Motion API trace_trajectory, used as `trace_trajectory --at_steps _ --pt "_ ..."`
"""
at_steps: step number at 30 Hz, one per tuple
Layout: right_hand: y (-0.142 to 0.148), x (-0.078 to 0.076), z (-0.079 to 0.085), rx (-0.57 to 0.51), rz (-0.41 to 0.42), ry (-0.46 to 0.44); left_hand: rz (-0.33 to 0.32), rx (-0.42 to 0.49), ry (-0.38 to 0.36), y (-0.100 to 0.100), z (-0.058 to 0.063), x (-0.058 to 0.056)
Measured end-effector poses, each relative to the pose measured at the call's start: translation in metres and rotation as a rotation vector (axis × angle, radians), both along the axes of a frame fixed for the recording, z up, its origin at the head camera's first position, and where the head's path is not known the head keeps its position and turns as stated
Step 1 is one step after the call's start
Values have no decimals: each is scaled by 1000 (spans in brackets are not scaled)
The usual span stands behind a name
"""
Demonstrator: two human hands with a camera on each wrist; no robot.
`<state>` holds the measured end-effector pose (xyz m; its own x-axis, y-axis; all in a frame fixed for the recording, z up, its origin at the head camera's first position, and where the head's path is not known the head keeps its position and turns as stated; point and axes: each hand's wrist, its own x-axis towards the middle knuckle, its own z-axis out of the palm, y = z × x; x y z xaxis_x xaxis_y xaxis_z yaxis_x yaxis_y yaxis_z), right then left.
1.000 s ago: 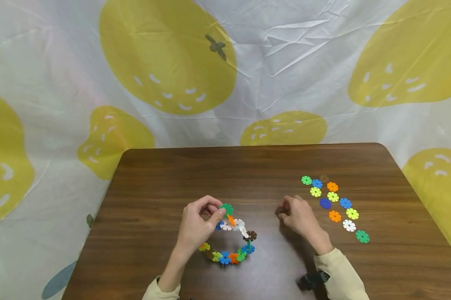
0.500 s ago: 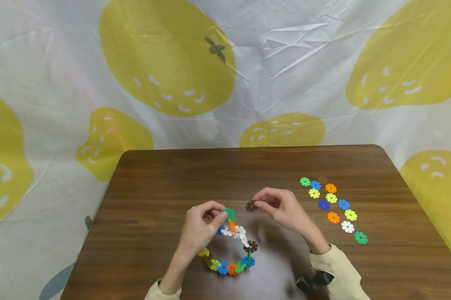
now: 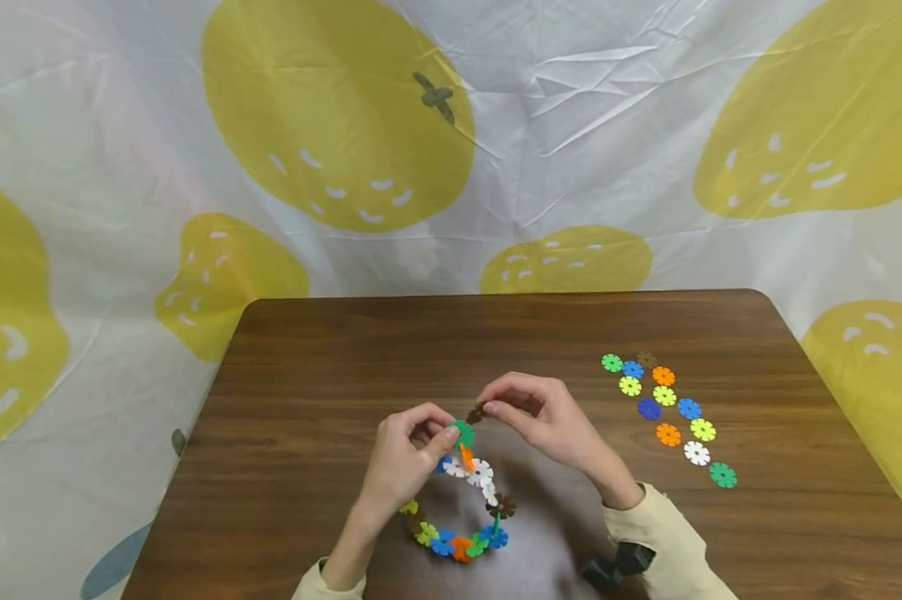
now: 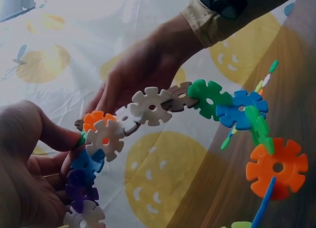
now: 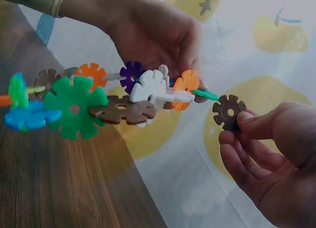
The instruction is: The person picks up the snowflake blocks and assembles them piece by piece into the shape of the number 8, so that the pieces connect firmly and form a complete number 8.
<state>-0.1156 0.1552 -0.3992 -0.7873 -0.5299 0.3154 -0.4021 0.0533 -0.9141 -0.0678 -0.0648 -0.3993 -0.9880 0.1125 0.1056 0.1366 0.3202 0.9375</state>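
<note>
Right hand (image 3: 548, 421) pinches a brown notched disc (image 5: 224, 114) by its edge; left hand (image 3: 406, 454) pinches the green notched disc (image 3: 462, 434) at the chain's end.

A second ago the brown disc was well apart from the green one; now, just below the middle of the head view, their rims meet or nearly so, which suggests the work has gone from fetching to fitting, though whether the notches interlock cannot be told. The linked chain of discs (image 3: 461, 548) curves through the lower centre of the frame; loose discs (image 3: 664, 396) lie on the wooden table (image 3: 308, 358) at right.
</note>
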Motion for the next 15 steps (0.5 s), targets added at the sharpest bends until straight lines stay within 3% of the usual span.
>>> trace_trajectory --at_steps 6,15 --pt "-3 1 -2 -13 17 64 -16 17 -30 0 -1 0" --pt "-14 0 -13 -73 -1 189 -28 122 -61 -2 -1 2"
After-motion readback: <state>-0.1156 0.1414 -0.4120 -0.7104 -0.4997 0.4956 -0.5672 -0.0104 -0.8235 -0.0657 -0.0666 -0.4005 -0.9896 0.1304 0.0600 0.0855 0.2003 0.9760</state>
